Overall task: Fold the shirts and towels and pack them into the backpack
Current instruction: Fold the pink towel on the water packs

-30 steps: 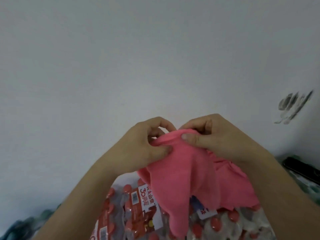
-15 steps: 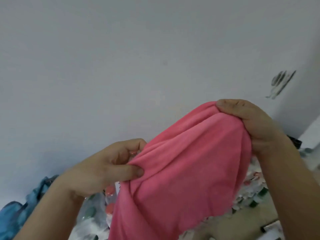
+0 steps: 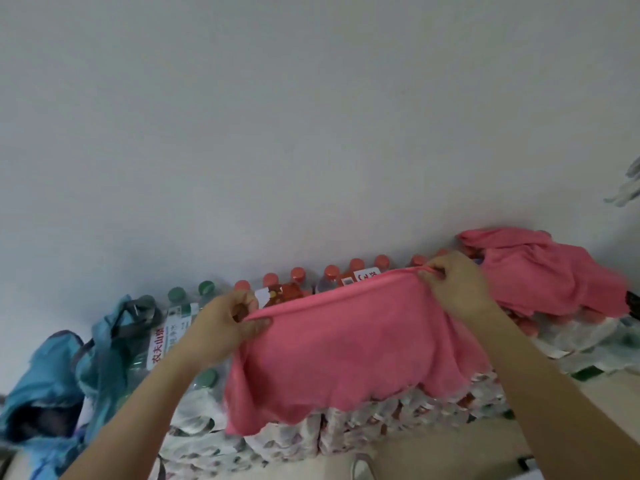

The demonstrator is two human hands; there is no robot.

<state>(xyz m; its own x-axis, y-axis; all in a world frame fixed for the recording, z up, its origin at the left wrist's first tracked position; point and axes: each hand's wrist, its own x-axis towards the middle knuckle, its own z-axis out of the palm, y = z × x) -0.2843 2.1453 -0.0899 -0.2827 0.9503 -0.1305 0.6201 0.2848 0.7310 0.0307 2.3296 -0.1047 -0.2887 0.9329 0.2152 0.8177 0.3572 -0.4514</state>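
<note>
Pinched between thumb and curled fingers at each end, the top edge of a pink towel is held stretched wide: one corner is taken by the left grip, the other by the right grip. The towel is held in the air, and its lower edge hangs in loose waves in front of shrink-wrapped packs of water bottles. The cloth is judged light, soft and limp, so it is best taken at the corners or along a hem. A fold is likely to slump unless it is laid flat. A second pink cloth is seen crumpled on the bottles to the right. A blue backpack is seen slumped at the far left, below a plain pale wall.
</note>
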